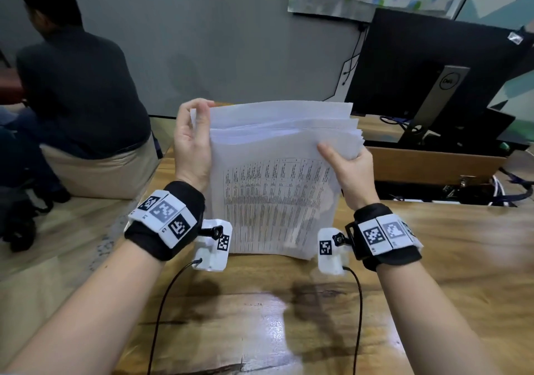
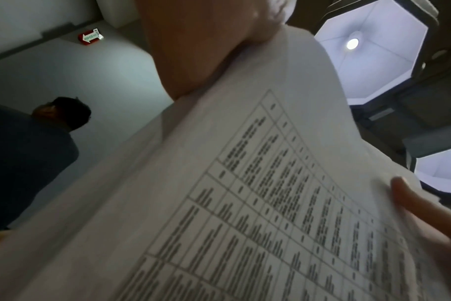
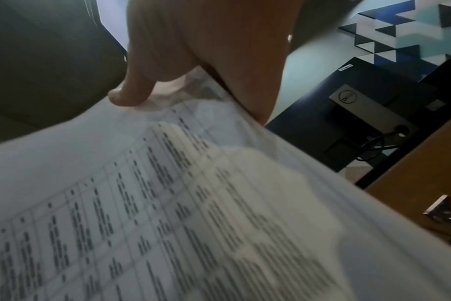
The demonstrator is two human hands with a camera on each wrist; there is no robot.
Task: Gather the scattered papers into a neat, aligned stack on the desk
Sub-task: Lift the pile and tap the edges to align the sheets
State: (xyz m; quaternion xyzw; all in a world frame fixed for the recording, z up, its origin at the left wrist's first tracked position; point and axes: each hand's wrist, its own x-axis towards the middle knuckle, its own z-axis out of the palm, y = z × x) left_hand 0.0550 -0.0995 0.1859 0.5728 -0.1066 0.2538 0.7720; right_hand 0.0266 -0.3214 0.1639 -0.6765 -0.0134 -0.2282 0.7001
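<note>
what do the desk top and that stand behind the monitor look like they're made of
Desk: looks like wood or wood-look laminate with a glossy finish; brown grain streaks and bright light reflections show.
Monitor stand: likely brushed metal or silver-painted plastic; flat grey, matte sheen, with a round logo.

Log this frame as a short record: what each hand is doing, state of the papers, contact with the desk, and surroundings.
left hand: grips the upper left edge of the paper stack
right hand: grips the stack's upper right edge, thumb on the front sheet
stack: held upright, printed table facing the wearer; top edges fanned, not yet aligned
desk contact: bottom edge at the wooden desk, apparently resting on it
surroundings: monitor at back right; another person seated at left, facing away
</note>
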